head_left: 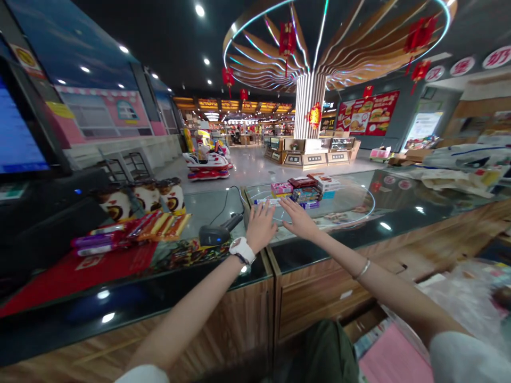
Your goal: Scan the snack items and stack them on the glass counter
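My left hand (261, 227), with a white watch on its wrist, is over the dark glossy counter with its fingers spread. Its fingertips are close to a slim white-and-purple packet (261, 202); whether they touch it I cannot tell. Beside it, my right hand (301, 221) is also open, fingers stretched toward a small stack of packaged goods. In that stack are a pink box (281, 189), a dark red packet (302, 182), a blue patterned packet (306, 196), a white box (328, 183) and a purple packet (310, 205). Both hands appear to hold nothing.
A black barcode scanner (215, 234) lies left of my left hand, its cord running back. Further left are several bar-shaped snacks (165, 226), several standing pouches (171, 195) and a monitor (22, 127). Plastic bags (467, 157) lie at the right; below is a wooden drawer front (319, 303).
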The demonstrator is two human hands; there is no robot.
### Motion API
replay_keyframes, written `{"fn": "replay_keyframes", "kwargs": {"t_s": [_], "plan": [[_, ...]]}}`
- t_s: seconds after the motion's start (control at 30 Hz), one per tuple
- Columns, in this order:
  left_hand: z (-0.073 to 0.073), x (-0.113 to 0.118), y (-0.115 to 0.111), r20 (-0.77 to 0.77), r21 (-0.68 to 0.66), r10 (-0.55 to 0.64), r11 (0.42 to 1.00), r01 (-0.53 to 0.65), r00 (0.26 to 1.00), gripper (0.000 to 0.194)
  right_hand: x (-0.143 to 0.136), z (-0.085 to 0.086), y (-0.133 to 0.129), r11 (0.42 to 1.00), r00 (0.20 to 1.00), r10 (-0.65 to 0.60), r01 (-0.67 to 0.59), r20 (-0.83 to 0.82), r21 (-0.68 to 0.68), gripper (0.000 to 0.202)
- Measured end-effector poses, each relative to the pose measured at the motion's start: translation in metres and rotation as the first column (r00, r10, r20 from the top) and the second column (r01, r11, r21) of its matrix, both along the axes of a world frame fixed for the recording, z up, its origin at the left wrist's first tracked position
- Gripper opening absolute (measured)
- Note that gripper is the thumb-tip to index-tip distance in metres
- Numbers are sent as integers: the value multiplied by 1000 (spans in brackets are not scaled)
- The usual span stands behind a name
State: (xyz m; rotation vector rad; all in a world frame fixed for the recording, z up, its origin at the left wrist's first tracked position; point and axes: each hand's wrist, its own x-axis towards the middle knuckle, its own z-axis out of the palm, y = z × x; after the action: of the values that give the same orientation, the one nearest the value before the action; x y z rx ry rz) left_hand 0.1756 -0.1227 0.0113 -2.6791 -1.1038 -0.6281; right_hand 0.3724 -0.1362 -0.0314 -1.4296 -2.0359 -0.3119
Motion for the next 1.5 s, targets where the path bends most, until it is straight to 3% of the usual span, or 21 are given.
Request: {"fn": "replay_keyframes", "kwargs": {"t_s": [0.2, 0.37, 0.5, 0.67, 0.83, 1.0, 1.2, 1.5], "plan": [[1, -87, -11, 28, 84, 117, 989, -119, 993, 51, -69, 8, -3, 991, 991, 130, -131, -22, -12, 80], [-1, -141, -9, 53, 120, 223, 966, -228, 973, 48, -123, 14, 5, 977, 977, 213, -213, -29, -18, 78], [5, -174, 5, 93, 147, 333, 928, -344, 938, 48, -162, 24, 17, 960, 960, 278, -278, -33, -9, 73], [9, -209, 37, 196, 151, 514, 826, -544, 835, 50, -210, 34, 34, 935, 935, 354, -354, -23, -10, 68], [-4, -220, 64, 157, 125, 571, 798, -590, 805, 49, -244, 40, 67, 915, 914, 402, -403, -56, -18, 62], [-12, -213, 83, 72, 97, 563, 818, -567, 824, 54, -241, 42, 125, 878, 875, 470, -477, -114, -47, 57], [-29, -213, 91, 40, 25, 594, 803, -595, 803, 58, -232, 21, 178, 804, 812, 581, -584, -55, -117, 59], [-51, -221, 98, -103, -84, 634, 762, -642, 766, 65, -255, 0, 216, 725, 730, 674, -625, 111, -289, 73]]}}
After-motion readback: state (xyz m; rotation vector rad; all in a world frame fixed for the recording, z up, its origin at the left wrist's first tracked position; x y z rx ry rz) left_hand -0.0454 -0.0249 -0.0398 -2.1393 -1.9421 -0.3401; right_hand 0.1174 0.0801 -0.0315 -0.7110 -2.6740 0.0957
